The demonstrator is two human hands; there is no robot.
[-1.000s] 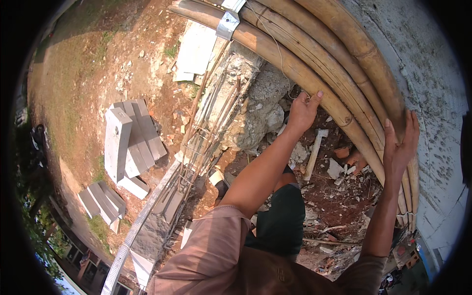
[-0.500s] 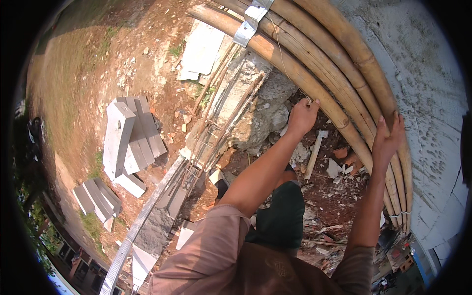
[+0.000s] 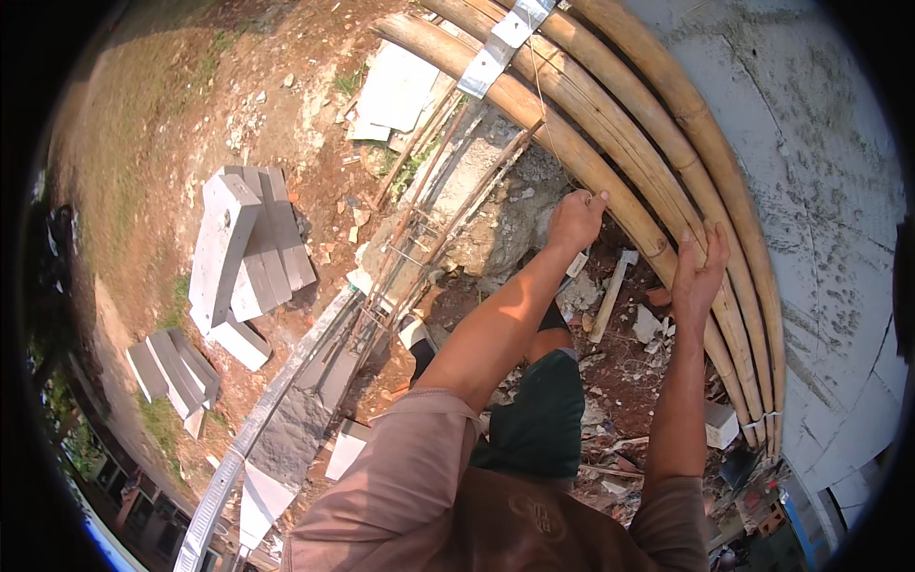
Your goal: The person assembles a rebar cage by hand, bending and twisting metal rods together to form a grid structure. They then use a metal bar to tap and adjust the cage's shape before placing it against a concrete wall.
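Long, curved bamboo poles (image 3: 629,203) run side by side from the top of the view down to the right. A bent metal strap (image 3: 496,57) crosses them near their far ends, and a thin string (image 3: 540,81) hangs down from beside it. My left hand (image 3: 577,221) is closed in a pinch at the inner edge of the nearest pole, apparently on the string; its end there is hard to make out. Lower and to the right, my right hand (image 3: 701,275) lies against the middle poles, its fingers stretched out and thumb apart.
A rough grey wall (image 3: 810,191) stands right of the poles. Left of my arms are a concrete block with protruding rebar (image 3: 412,250), a long metal channel (image 3: 250,434), and stacked pale blocks (image 3: 227,253). Broken rubble (image 3: 648,324) and a wooden stick (image 3: 610,300) lie below my hands.
My right hand has slid left, off the outermost pole onto the middle ones. The left hand has shifted slightly left and down, still pinched.
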